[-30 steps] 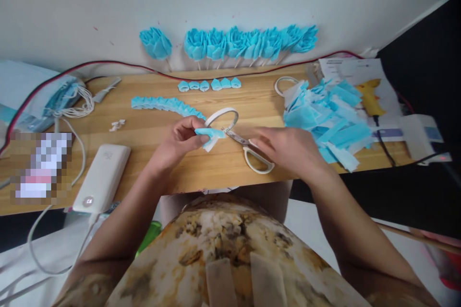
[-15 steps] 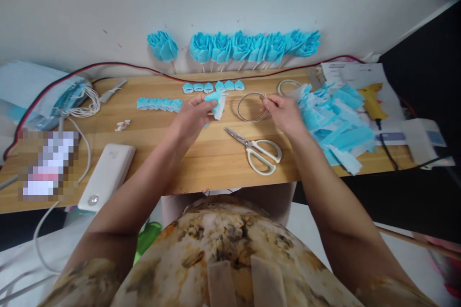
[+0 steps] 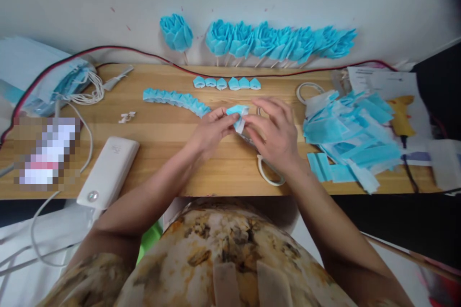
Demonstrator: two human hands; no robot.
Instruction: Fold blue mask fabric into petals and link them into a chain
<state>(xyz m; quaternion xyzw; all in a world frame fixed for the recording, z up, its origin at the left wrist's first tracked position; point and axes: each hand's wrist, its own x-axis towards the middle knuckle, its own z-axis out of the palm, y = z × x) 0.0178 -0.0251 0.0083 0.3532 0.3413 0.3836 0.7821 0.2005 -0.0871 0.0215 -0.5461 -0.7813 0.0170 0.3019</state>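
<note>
My left hand (image 3: 216,127) pinches a folded blue-and-white petal of mask-like fabric (image 3: 240,111) between thumb and fingers. My right hand (image 3: 275,132) has its fingers apart, and a fingertip touches the petal's right edge. Behind the right fingers a thin ring (image 3: 258,111) shows only in part. White-handled scissors (image 3: 271,176) lie beneath the right hand, mostly covered by it. Left of my left hand a row of folded blue petals (image 3: 176,99) lies on the wooden table (image 3: 154,153). A shorter row of rolled blue pieces (image 3: 226,83) is farther back.
Several blue fabric flowers (image 3: 264,41) on sticks lean along the wall. At right are a pile of blue fabric strips (image 3: 353,129), a roll of tape (image 3: 309,92) and a yellow glue gun (image 3: 401,115). A white power bank (image 3: 108,172), a phone (image 3: 50,151) and cables occupy the left.
My right hand has let go of the ring and moved left to the petal in my left hand. The view has shifted, so more of the petal row and strip pile shows.
</note>
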